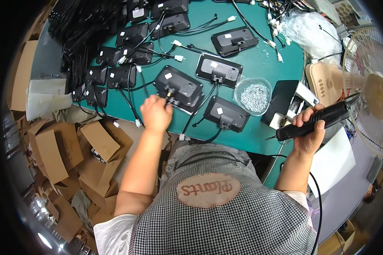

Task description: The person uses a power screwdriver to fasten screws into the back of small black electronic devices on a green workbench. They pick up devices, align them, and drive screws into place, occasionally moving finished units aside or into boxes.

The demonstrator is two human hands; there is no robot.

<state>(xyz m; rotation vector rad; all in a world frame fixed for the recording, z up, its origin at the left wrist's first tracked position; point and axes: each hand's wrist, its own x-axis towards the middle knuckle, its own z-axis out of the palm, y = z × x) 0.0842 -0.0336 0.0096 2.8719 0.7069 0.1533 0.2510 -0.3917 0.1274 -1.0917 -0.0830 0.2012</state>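
Nearest: checked apron [225,212] at the edge of the green table [166,51]. Right hand [309,129] raised, fingers wrapped round a black power screwdriver [312,122], tip pointing left. Left hand [157,114] at the lower edge of a black case [178,85], fingers bent; cannot tell whether they grip it or its cable. That case lies on the table, left of a second case [227,114]. Beyond the second case, right side: clear bowl of screws [254,97], just beside a black-and-white box [283,98]. Farther: more cabled cases [234,39], clear plastic bag [310,34].
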